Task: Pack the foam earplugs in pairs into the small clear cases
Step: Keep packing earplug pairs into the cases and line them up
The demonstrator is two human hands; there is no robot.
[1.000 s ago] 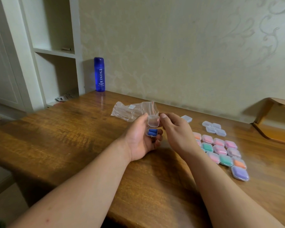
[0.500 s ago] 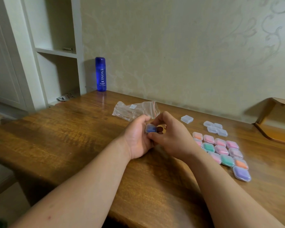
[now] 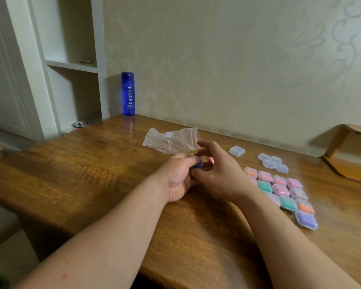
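Note:
My left hand (image 3: 178, 178) grips a small clear case with blue earplugs (image 3: 197, 164) between thumb and fingers; its lid is down. My right hand (image 3: 219, 171) sits just right of it, fingers spread, fingertips touching the case from below and beside. To the right on the wooden table (image 3: 92, 167) lie several filled cases (image 3: 279, 190) in pink, green, orange and purple. Behind them sit several empty clear cases (image 3: 273, 162) and one more clear case (image 3: 237, 151) on its own.
A crumpled clear zip bag (image 3: 171, 139) lies just beyond my hands. A tall blue bottle (image 3: 128, 93) stands at the back by the wall. White shelves (image 3: 71, 65) are on the left, a wooden tray-like piece (image 3: 350, 157) at the far right.
The case stood with its lid up showing blue earplugs; the lid was pressed shut. My right hand's fingers have since spread apart and lifted off the lid.

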